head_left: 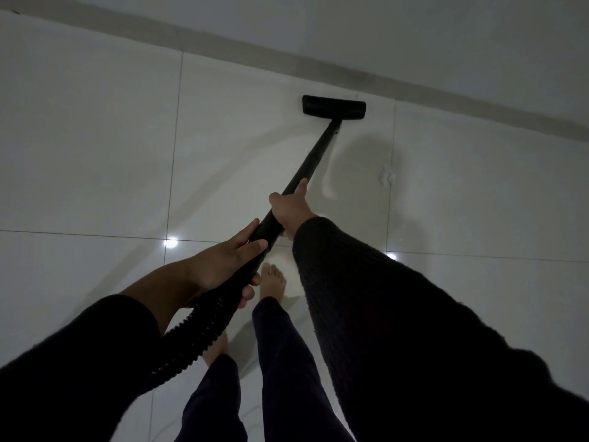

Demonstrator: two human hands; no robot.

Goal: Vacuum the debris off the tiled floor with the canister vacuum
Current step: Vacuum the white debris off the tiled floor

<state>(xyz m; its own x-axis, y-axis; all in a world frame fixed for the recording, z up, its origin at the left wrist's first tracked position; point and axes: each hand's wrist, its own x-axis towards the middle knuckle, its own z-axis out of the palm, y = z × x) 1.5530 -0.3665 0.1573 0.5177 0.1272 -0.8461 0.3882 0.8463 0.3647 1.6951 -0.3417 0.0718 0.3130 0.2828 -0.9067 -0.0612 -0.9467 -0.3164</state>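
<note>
Two hands [223, 266] [291, 212], two bare feet [272, 282] [215, 349] — one wand [314, 157], one floor head [334, 106], one ribbed hose [191, 342].

We reach both arms forward in dark sleeves. Our right hand [291, 212] grips the wand [314, 157] further out, thumb laid along it; our left hand [223, 266] curls round it lower down. Bare feet [272, 280] below.

Pretty dim in here, just big glossy white floor tiles [95, 148] with thin grout lines under me. A grey skirting strip [446, 100] runs along the plain wall [414, 33], and two bright light reflections [171, 242] glint off the tiles.
</note>
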